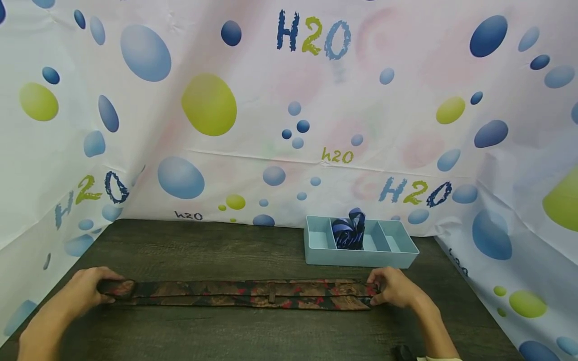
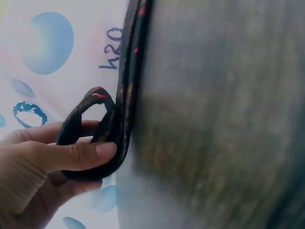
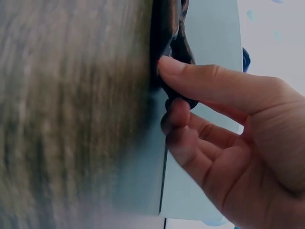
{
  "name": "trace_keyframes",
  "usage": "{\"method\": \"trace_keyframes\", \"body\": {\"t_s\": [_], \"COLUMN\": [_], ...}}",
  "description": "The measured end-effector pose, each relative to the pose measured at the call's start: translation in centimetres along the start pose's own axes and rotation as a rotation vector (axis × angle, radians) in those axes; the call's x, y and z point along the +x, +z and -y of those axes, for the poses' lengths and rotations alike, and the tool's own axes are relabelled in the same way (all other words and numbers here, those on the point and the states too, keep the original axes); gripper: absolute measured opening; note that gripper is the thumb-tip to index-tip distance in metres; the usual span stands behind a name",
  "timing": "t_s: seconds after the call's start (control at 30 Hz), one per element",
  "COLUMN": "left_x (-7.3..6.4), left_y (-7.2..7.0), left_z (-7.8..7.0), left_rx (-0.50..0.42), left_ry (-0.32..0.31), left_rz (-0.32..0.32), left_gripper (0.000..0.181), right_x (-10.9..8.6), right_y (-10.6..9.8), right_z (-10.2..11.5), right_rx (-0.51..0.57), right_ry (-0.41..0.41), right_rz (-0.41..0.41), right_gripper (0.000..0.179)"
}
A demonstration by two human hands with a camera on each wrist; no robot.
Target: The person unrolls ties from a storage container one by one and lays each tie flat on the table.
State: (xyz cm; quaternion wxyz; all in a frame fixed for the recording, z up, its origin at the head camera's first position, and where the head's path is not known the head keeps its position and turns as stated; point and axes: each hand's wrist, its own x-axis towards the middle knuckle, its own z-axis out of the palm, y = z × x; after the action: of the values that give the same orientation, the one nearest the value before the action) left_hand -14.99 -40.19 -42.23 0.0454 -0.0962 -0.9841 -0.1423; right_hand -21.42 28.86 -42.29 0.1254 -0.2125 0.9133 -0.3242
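A brown necktie [image 1: 203, 289] with red and dark patterning stretches sideways across the dark table, folded so its lengths lie side by side, a narrow keeper loop crossing it right of the middle. At its left end my left hand [image 1: 83, 291] grips a folded-over part; in the left wrist view the tie [image 2: 125, 90] curls into a loop between thumb and fingers. My right hand [image 1: 395, 288] pinches the other end. Seen from the right wrist, the thumb [image 3: 209, 81] presses on the tie's end [image 3: 178, 90], with the fingertips below it.
Behind my right hand stands a light blue tray [image 1: 356, 257] with dividers. One of its compartments holds a rolled dark blue striped necktie [image 1: 348, 233]. A white sheet [image 1: 262, 100] with bubble prints hangs around the table [image 1: 203, 336]. A small dark object [image 1: 403, 352] shows at the front edge.
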Motion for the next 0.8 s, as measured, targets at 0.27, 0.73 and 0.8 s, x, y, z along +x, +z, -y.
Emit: {"method": "trace_keyframes", "body": {"t_s": [0.27,0.73,0.8], "left_x": [0.7,2.5,2.5], "left_y": [-1.1,0.9,1.2], "left_z": [-2.5,-5.0,-4.8], "left_rx": [-0.018,-0.124,-0.118], "left_ry": [0.083,0.104,0.101], "left_rz": [-0.163,-0.060,-0.029], "left_gripper": [0.037,0.037,0.038], "right_x": [-1.3,-2.1,-2.1], "right_y": [-2.1,-2.7,-2.5], "right_z": [0.0,-3.3,-3.4], "right_rx": [-0.026,-0.008,0.017], "right_ry": [0.036,0.208,0.225], "right_rz": [-0.105,-0.107,-0.100], "right_gripper": [0.034,0.036,0.037]}}
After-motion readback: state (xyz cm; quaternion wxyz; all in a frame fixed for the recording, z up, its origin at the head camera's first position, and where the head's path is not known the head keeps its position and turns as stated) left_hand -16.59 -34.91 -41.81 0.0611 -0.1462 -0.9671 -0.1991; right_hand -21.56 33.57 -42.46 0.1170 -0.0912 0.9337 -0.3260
